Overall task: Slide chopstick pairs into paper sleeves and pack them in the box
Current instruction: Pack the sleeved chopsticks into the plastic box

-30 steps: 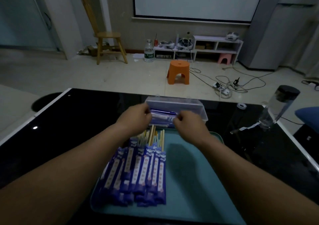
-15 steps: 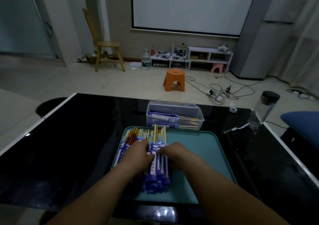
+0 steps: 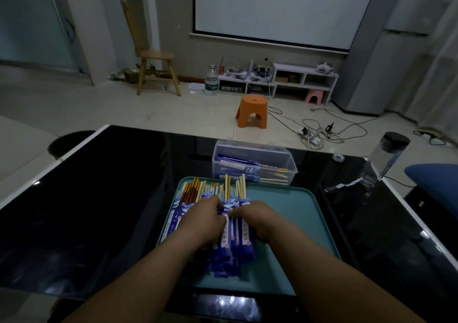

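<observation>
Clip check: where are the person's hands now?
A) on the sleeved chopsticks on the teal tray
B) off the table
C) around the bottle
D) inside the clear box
A: the left hand and right hand both lie on the sleeved chopsticks on the teal tray, short of the clear box.

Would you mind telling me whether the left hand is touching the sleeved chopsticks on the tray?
Touching. The head view shows the left hand lying on the pile of sleeved chopsticks, its fingertips down among the blue sleeves.
</observation>
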`<action>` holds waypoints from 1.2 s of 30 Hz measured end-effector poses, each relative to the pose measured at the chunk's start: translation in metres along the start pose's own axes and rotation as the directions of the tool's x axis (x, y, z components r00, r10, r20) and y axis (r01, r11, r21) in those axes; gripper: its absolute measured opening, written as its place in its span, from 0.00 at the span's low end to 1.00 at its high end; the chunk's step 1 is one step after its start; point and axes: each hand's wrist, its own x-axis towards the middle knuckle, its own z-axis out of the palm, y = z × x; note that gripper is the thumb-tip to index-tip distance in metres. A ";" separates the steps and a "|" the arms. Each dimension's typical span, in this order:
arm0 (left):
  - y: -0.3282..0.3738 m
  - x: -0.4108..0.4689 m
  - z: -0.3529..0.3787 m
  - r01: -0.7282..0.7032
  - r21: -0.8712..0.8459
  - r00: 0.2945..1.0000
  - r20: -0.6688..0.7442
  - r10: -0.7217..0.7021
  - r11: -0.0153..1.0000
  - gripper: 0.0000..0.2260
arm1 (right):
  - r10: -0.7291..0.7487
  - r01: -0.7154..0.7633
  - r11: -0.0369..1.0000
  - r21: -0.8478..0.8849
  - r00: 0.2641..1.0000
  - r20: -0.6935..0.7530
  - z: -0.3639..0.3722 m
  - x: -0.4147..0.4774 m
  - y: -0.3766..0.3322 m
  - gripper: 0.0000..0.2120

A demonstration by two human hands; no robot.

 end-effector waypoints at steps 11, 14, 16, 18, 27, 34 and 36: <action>0.012 0.006 0.007 0.071 0.030 0.997 -0.027 -0.070 0.997 0.15 | 0.020 -0.021 0.993 0.120 1.000 0.014 -0.001 0.015 -0.001 0.12; 0.014 0.007 0.007 0.073 -0.002 0.997 -0.035 -0.073 0.997 0.12 | 0.033 -0.036 0.990 0.135 0.999 0.026 -0.004 0.014 -0.004 0.10; 0.017 0.005 0.008 0.074 -0.011 0.996 -0.050 -0.074 0.997 0.11 | 0.059 -0.065 0.986 0.153 0.997 0.043 -0.005 0.012 -0.004 0.12; 0.018 0.005 0.010 0.077 -0.019 0.994 -0.079 -0.078 0.997 0.07 | 0.074 -0.080 0.987 0.138 0.996 0.046 -0.003 0.011 -0.004 0.11; 0.022 0.006 0.013 0.076 -0.128 0.994 -0.074 -0.086 0.989 0.03 | 0.086 -0.088 0.988 0.124 0.996 0.027 -0.001 0.005 -0.011 0.11; 0.020 0.009 0.007 0.121 -0.197 0.992 0.000 -0.123 0.973 0.09 | 0.073 -0.074 0.991 0.110 0.997 0.009 0.004 0.007 -0.015 0.12; 0.021 0.010 0.006 0.136 -0.244 0.991 0.024 -0.135 0.960 0.08 | 0.084 -0.088 0.987 0.137 0.996 0.031 0.003 0.004 -0.016 0.11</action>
